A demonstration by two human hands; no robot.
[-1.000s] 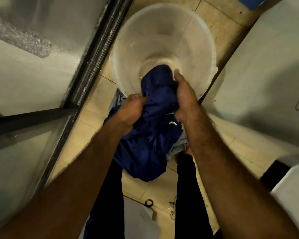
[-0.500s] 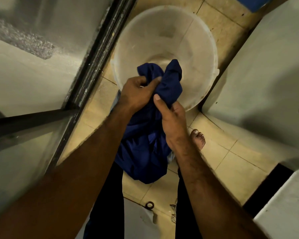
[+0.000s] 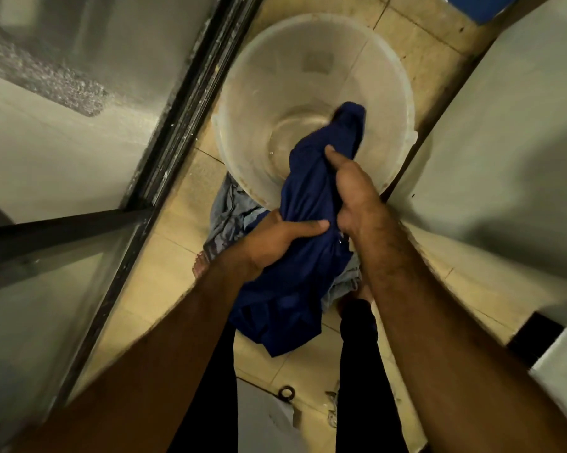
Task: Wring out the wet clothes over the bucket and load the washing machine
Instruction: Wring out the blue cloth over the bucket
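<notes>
A dark blue wet garment (image 3: 308,197) hangs bunched between both hands, its upper end over the white plastic bucket (image 3: 259,76) on the tiled floor. My left hand (image 3: 275,240) grips the cloth near the bucket's near rim. Farther up, over the bucket, my right hand (image 3: 351,194) grips the same cloth. The garment's loose tail droops down between my legs. A little water lies at the bucket's bottom.
A pale grey-blue cloth (image 3: 230,217) lies on the floor against the bucket. A dark metal door frame (image 3: 177,125) with glass runs along the left. A white appliance wall (image 3: 504,158) stands at the right. My bare foot (image 3: 200,264) is on the beige tiles.
The right hand moved up the garment toward the bucket, and the left hand slid back toward me. The cloth's top end shifted right over the bucket.
</notes>
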